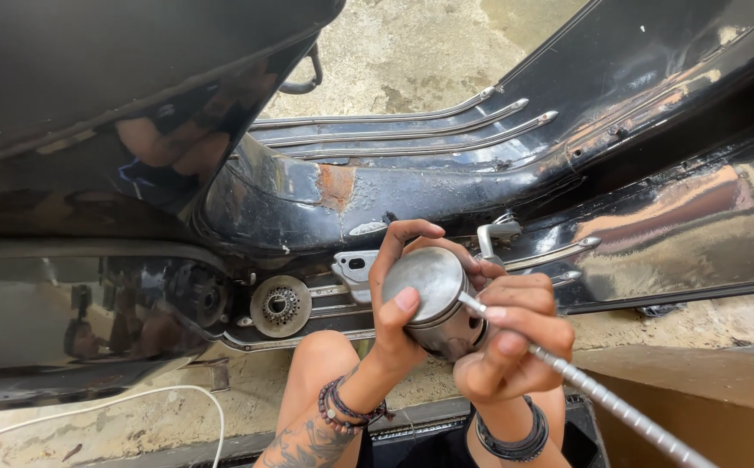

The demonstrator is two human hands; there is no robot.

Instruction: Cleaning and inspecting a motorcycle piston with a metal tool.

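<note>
The person's left hand (398, 299) is closed around a metal piston (440, 299). The fingers wrap the far side of the piston skirt and the thumb presses on the near edge of the flat crown, which is tilted toward the camera. The piston is held clear of every surface, above the person's bare knee (320, 355).

The right hand (511, 334) is closed around a ribbed metal tool shaft (607, 399), gripped near its forward end with the fingers curled tight over it. The tool's thin tip (472, 303) meets the piston at the crown edge, just beside the left thumb. The shaft runs from the grip down and to the right, out of the picture.

Both wrists carry dark bracelets, and the left forearm is tattooed.

Beyond the two grips lies a black scooter body (446, 186), glossy and scuffed, with a rust patch (336, 185) above the left hand. Chrome floor strips (411, 130) run across the body farther out. To the left of the left hand, a round toothed metal part (280, 305) sits in the frame. A white cable (134, 400) lies on the concrete floor (411, 56), well apart from the hands.
</note>
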